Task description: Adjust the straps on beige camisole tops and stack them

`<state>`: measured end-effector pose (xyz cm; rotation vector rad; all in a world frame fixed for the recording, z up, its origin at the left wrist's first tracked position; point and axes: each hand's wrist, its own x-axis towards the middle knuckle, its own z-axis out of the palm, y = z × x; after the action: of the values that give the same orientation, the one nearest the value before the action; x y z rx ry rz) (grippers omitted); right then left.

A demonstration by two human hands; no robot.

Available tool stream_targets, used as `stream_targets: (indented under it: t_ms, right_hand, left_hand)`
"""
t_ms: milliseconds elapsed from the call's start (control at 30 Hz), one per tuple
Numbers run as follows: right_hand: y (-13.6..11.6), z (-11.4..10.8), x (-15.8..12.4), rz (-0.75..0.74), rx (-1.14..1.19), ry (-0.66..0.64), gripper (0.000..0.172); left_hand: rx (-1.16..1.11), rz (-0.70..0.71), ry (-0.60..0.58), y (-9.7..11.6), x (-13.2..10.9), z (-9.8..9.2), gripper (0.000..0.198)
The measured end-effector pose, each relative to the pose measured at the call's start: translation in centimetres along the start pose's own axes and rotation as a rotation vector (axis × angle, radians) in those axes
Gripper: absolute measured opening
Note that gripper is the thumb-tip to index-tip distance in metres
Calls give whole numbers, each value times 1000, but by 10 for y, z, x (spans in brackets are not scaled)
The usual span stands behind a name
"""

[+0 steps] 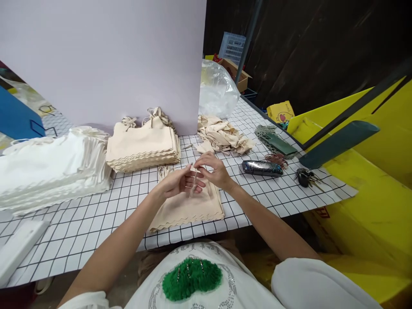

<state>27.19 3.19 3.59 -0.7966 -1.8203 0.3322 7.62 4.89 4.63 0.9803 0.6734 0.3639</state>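
Note:
My left hand [180,182] is turned partly palm up, fingers curled, with a thin cream cord [194,182] running down across them. Thumb and fingers of my right hand [214,171] pinch the upper end of that cord, close to my left thumb. Below both hands lies a small flat stack of cream fabric pieces [183,210] with wavy edges, near the table's front edge. Loops of cord [165,171] show at its back left. The far part of this stack is hidden behind my hands.
A taller cream fabric stack [141,143] and a white fabric stack [54,167] stand left. Loose cream pieces [222,135] lie behind my hands. At right are a dark patterned case [262,168], keys [305,177] and a green pouch [280,143]. A pale panel [128,56] rises behind.

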Motion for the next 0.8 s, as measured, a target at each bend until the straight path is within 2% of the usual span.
stream_targets:
  t_ms: [100,200,467,533,633,700,800]
  right_hand:
    - [-6,1,-1,112,67,16,16]
    - [-8,-4,-2,203,110,45,12]
    - [4,-11,-21,434,284,102,8]
    - [3,-12,-23,457,347,30,10]
    - [-6,-9,-21,471,459,-256,28]
    - [-14,-5,-19,462,443,-378,34]
    - [-22,-1,-16,449,351,-350,21]
  left_hand:
    - [-209,-5,1,-6,9,8,39]
    - [-258,61,62,-14,10,14,30]
    - [1,110,304,-30,-29,16,34]
    - [69,112,348,-29,-34,17,35]
    - [148,172,356,-24,-36,21,35]
    - [168,201,323,-21,-36,24,34]
    - [152,186,328,-17,-38,24,34]
